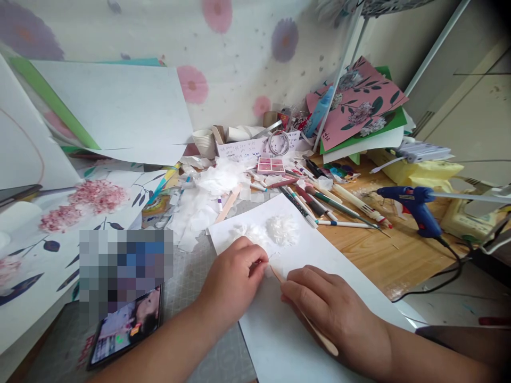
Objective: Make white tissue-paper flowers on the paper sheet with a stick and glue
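Note:
On a white paper sheet, my left hand is closed in a pinch, its fingertips at what looks like a small piece of thin white paper. My right hand grips a flat wooden stick with rounded ends. The stick's upper tip touches or nearly touches the left fingertips; I cannot tell which. Just beyond my hands, two fluffy white paper flower heads lie on the sheet: the right one shows whole, while my left hand partly hides the left one.
White tissue scraps pile up behind the sheet. Pens and brushes lie to its right, with a blue glue gun and its cable farther right. A phone rests at left on a grey cutting mat, beside flower artwork.

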Demonstrator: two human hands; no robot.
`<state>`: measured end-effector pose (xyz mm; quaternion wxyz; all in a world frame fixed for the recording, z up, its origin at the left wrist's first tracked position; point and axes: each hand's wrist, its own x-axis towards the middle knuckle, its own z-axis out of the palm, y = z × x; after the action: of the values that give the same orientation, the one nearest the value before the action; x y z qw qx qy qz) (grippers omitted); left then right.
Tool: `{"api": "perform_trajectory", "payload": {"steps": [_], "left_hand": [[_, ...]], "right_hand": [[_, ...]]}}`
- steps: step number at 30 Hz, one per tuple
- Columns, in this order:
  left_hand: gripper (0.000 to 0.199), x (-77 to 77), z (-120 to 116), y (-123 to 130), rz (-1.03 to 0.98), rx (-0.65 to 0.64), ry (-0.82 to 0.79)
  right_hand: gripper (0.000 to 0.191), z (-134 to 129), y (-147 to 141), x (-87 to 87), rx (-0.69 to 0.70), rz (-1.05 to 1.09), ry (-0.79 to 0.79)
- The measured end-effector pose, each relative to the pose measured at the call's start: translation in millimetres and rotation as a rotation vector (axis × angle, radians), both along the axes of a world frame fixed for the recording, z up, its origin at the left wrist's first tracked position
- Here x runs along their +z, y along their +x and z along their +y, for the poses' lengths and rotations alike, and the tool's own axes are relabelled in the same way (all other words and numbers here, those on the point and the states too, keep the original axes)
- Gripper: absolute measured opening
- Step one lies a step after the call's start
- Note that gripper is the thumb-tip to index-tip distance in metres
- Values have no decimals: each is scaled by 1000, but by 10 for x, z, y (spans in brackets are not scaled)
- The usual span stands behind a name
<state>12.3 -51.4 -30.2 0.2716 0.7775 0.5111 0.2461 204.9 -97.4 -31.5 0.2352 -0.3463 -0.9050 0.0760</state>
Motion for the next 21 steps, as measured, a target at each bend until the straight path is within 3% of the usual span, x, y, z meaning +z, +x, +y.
{"api": "perform_trajectory", "payload": {"steps": [21], "left_hand": [[14,-34,-42,-1,92,-5,24]], "right_hand": [[22,-24,-29,17,28,-46,91]]}}
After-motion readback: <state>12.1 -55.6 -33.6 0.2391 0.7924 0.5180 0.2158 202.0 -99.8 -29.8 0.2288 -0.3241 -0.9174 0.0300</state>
